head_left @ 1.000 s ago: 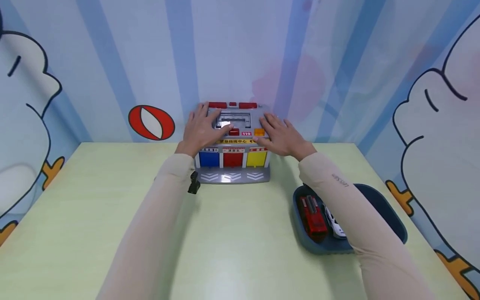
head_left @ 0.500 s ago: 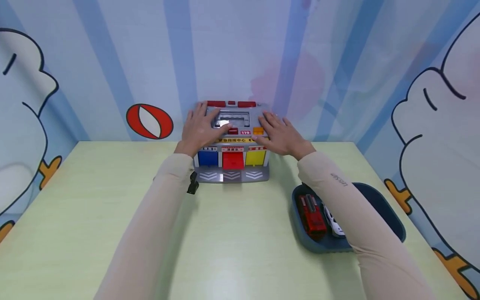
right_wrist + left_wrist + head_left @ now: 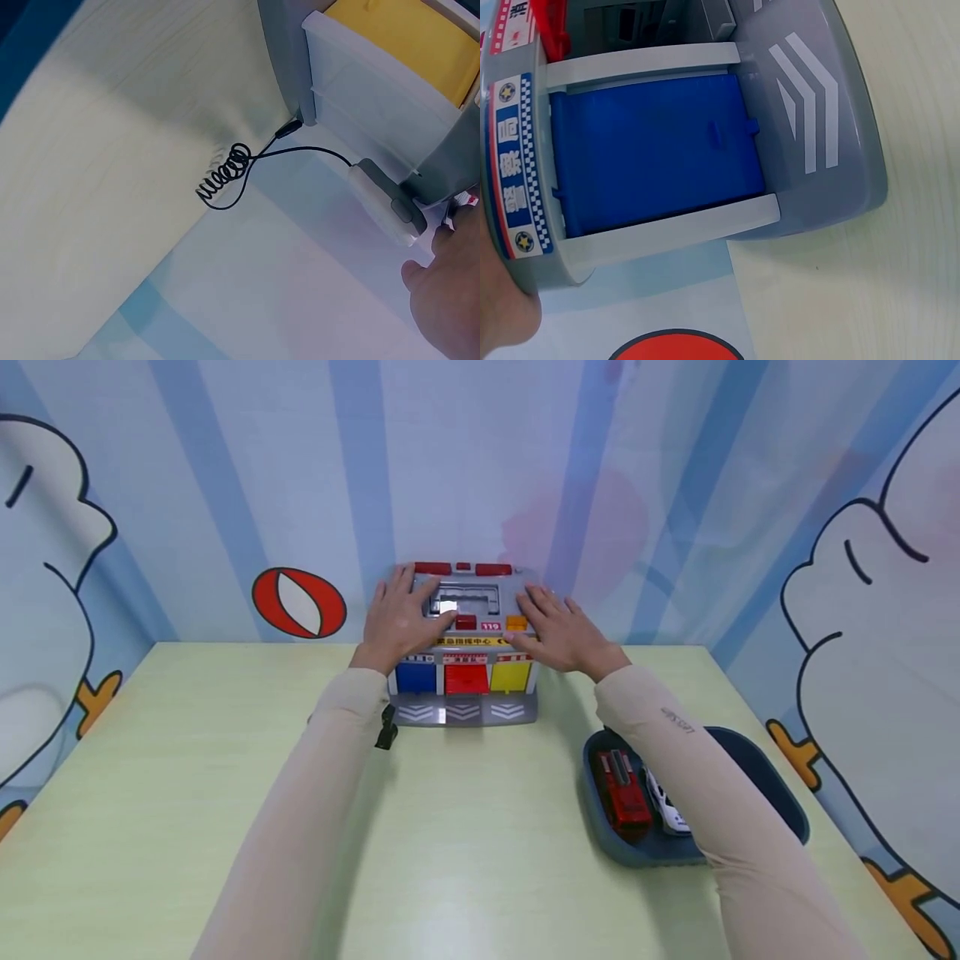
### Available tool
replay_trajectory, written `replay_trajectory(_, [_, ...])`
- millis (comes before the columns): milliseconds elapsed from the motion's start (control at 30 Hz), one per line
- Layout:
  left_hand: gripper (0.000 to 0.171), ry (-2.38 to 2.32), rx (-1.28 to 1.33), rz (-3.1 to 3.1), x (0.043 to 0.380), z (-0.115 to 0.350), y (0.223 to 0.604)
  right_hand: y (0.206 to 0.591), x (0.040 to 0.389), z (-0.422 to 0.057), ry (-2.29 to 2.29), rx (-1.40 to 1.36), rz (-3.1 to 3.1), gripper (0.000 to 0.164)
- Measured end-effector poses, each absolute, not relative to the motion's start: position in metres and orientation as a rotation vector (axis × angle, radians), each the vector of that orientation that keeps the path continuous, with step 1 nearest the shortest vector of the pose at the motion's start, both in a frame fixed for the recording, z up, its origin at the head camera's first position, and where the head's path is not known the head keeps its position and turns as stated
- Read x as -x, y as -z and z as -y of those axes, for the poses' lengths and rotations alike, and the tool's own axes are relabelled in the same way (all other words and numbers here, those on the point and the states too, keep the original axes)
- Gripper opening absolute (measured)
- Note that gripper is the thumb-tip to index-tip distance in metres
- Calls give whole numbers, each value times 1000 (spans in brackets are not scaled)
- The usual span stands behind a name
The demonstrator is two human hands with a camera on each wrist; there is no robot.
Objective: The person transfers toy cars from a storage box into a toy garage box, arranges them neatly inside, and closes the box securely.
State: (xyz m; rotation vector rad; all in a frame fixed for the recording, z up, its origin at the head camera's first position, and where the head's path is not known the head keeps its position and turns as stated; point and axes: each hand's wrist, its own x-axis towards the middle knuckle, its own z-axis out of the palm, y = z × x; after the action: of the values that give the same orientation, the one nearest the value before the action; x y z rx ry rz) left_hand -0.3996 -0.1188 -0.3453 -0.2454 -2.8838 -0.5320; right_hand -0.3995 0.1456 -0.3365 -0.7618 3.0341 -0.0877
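Observation:
A grey toy fire station garage (image 3: 464, 716) with blue, red and yellow doors stands at the back of the table. My left hand (image 3: 401, 622) rests spread over its roof's left side, thumb tip right at the red button (image 3: 466, 622). My right hand (image 3: 564, 631) lies with extended fingers over the roof's right side, near the orange button (image 3: 517, 622). The middle red door (image 3: 467, 679) is swung up and outward; in the left wrist view the bay behind it shows dark. The blue door (image 3: 656, 154) is down, and so is the yellow door (image 3: 412, 41).
A dark blue bin (image 3: 637, 857) with a red toy vehicle (image 3: 628, 795) and a white toy car (image 3: 667, 806) sits under my right forearm. A small handset (image 3: 386, 202) on a coiled black cord (image 3: 225, 172) hangs at the garage's right side. A printed curtain (image 3: 465, 460) backs the table.
The middle red door was down a second ago and has since swung outward and up. Both hands have kept their places on the roof, the left thumb shifting slightly at the red button.

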Motion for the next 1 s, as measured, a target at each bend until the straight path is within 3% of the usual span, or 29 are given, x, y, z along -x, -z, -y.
replay_trajectory(467, [78,531,242,2877,401,114,346,328,395,-152,153,764,-2990,83])
replay_trajectory(1000, [77,507,233,2876,400,110,349,324,366,-176,305,798,-2912,78])
